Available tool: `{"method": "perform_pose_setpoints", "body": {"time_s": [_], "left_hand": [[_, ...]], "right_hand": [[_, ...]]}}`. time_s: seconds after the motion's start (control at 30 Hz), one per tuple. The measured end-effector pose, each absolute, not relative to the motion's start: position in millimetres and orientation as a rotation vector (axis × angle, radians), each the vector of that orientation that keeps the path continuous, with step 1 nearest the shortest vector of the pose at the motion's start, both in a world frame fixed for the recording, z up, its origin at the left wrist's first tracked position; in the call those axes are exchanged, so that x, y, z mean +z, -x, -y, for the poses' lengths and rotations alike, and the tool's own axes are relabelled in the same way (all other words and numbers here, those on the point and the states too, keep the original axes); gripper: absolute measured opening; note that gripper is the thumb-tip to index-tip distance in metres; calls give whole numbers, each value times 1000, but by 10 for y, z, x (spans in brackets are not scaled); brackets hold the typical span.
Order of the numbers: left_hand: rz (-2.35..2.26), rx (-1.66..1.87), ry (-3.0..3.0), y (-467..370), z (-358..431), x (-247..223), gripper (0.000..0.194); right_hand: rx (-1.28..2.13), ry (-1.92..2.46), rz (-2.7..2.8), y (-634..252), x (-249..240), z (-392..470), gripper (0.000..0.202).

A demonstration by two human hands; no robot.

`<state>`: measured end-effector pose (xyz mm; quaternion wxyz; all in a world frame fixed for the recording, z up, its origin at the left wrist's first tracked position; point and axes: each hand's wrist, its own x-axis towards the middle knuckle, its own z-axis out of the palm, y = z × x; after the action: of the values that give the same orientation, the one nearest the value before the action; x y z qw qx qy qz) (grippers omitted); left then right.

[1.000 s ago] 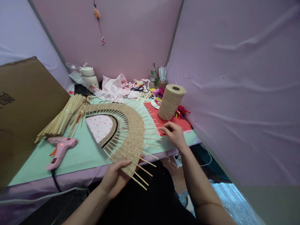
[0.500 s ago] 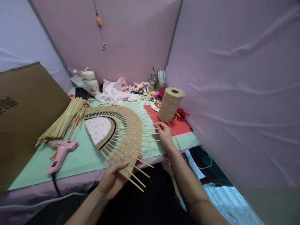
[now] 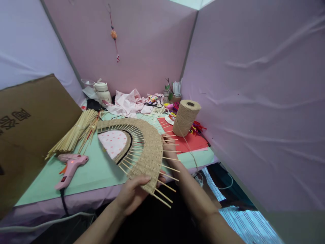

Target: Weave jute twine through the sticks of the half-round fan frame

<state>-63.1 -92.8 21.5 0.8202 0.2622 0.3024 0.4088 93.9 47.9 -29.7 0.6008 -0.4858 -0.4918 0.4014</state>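
A half-round woven fan [image 3: 152, 145], made of twine over thin sticks, lies tilted above the table's front. Its inner half-disc [image 3: 113, 142] is white cloth with pink dots, edged in twine and a black band. My left hand [image 3: 135, 191] grips the near end of the woven band, thumb on top and fingers underneath. Behind the stick ends on the right side, my right hand [image 3: 169, 147] is at the band's outer edge with fingers curled; the sticks partly hide them, and what they pinch cannot be made out. A twine cone [image 3: 186, 118] stands beyond it.
A pink glue gun [image 3: 72, 169] with a lit light lies at left, beside a bundle of sticks [image 3: 73, 132] and a cardboard box [image 3: 35, 135]. Red paper [image 3: 195, 144] lies under the cone. Crumpled pink cloth [image 3: 129, 103] and a white bottle [image 3: 103, 92] stand behind.
My right hand has moved from in front of the stick tips to behind them, closer to the woven edge. My left hand keeps its hold. The whole view has shifted slightly.
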Motion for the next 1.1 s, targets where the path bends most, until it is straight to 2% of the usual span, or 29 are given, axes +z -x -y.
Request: {"method": "perform_pose_setpoints", "body": {"time_s": [0.13, 0.37, 0.57, 0.73, 0.8, 0.87, 0.97, 1.03, 1.1], "left_hand": [[-622, 843, -598, 547, 932, 129, 31], [-582, 718, -741, 660, 878, -32, 25], [-592, 567, -637, 551, 909, -165, 29], [-716, 298, -769, 720, 1049, -80, 49], [-789, 244, -1104, 919, 1022, 155, 38], [-910, 406, -1452, 1094, 892, 463, 23], [-1184, 1004, -1585, 1162, 518, 841, 15], [-1353, 1287, -1677, 1075, 213, 936, 21], [-1460, 1410, -1868, 943, -55, 916, 35]], "right_hand": [[931, 1073, 1054, -768, -269, -519, 31], [1068, 981, 964, -719, -43, -420, 48], [997, 1044, 1071, -784, 137, -430, 43], [886, 1058, 1210, -819, 231, -509, 42], [883, 1019, 1230, -818, 249, -546, 40], [896, 978, 1206, -807, 266, -570, 37], [919, 947, 1161, -782, 313, -566, 34], [920, 936, 1185, -766, 364, -542, 32], [911, 916, 1239, -755, 424, -517, 32]]}}
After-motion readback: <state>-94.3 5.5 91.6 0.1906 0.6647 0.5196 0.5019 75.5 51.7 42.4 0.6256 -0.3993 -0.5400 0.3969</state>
